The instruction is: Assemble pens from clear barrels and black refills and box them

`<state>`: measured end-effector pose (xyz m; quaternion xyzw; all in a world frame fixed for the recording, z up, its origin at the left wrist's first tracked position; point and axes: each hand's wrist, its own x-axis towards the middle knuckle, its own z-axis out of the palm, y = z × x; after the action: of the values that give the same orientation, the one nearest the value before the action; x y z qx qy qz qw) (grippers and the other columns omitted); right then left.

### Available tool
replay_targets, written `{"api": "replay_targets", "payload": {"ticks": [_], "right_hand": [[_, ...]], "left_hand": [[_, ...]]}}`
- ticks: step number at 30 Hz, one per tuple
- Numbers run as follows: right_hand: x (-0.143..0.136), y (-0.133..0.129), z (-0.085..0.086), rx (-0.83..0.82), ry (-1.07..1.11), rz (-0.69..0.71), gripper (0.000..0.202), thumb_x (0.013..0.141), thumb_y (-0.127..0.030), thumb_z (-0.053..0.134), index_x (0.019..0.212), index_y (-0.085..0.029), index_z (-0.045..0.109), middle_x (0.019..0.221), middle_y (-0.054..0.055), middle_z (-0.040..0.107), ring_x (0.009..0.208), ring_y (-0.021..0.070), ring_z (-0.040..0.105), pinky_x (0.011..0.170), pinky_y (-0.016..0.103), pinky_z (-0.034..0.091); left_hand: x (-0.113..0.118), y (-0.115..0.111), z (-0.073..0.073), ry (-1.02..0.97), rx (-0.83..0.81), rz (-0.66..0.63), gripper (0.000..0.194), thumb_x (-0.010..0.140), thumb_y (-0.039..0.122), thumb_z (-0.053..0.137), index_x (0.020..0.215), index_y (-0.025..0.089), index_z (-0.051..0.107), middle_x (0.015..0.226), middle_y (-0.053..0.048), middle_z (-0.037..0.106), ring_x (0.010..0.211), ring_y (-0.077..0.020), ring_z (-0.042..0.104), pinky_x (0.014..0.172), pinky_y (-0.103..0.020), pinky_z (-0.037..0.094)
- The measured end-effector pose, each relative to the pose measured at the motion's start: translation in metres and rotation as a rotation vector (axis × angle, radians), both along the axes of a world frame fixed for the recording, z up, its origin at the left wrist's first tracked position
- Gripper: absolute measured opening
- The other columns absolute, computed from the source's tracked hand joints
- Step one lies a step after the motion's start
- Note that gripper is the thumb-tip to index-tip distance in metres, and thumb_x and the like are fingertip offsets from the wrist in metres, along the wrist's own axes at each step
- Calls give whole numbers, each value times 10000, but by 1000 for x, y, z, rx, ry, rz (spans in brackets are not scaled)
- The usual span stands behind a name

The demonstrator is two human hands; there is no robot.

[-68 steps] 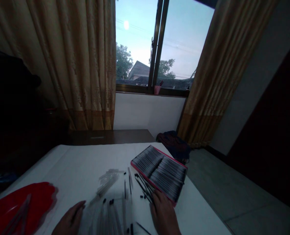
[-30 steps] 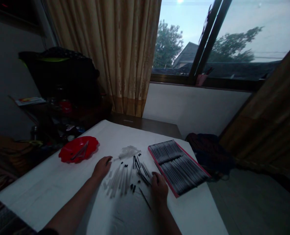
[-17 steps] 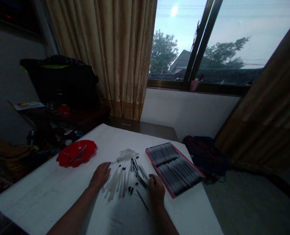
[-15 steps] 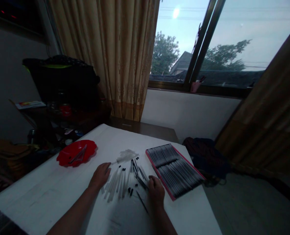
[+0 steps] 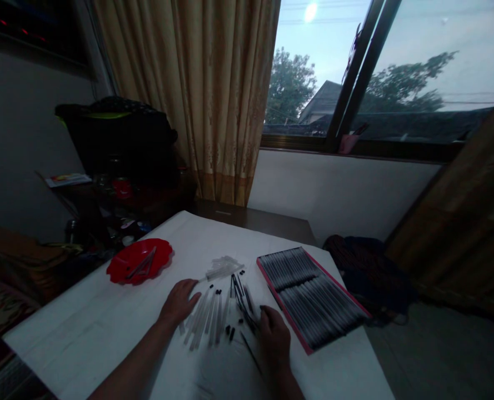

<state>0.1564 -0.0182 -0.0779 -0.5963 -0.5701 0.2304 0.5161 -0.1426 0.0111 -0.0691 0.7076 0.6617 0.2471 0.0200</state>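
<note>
My left hand (image 5: pixel 179 304) rests at the left of a fan of clear pen barrels (image 5: pixel 208 319), thumb and forefinger apart. Its forefinger reaches toward a heap of clear tubes (image 5: pixel 224 268) behind the fan. My right hand (image 5: pixel 275 336) is closed beside a bunch of thin dark pen refills (image 5: pixel 242 300); what its fingers pinch is too dark and blurred to make out. Small black caps or plugs (image 5: pixel 230 332) lie between the hands. One loose dark rod (image 5: pixel 250 353) lies nearer me, left of the right wrist.
A pink-edged tray (image 5: pixel 307 350) holding two rows of dark-tipped pens sits right of my right hand. At the left is a red scalloped plate (image 5: pixel 117 261) with clear pieces in it. The white tabletop (image 5: pixel 84 322) ends at a brown cabinet (image 5: pixel 267 219) below the window.
The whole view has shifted, so things sit further right. My left thumb now stands further from the forefinger. My right hand stays closed beside the refills.
</note>
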Motion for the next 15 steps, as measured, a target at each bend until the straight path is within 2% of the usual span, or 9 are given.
{"api": "replay_targets", "payload": {"ticks": [6,11,15], "right_hand": [[5,4,-8,-51,0,-33,375,780,-412,450,895,-148,690,937,123,712,894,243,653,787,312,501],[6,5,-8,-84,-18,-30,377,775,-417,458,909,-158,696,958,115,713,908,245,655,799,315,503],[6,9,-21,-56,-37,-31,361,766,-440,477,872,-182,706,921,97,724,869,244,669,755,300,518]], "left_hand": [[-2,1,-2,-11,11,-15,324,856,377,470,1071,209,645,1118,-75,649,1093,-230,547,975,-398,424],[-2,1,-4,-13,23,-9,364,848,375,475,1129,186,609,1139,-85,643,1095,-235,550,972,-413,432],[-3,1,-9,-9,70,-2,348,812,344,515,1090,173,634,1101,-93,665,1066,-249,580,946,-419,463]]}}
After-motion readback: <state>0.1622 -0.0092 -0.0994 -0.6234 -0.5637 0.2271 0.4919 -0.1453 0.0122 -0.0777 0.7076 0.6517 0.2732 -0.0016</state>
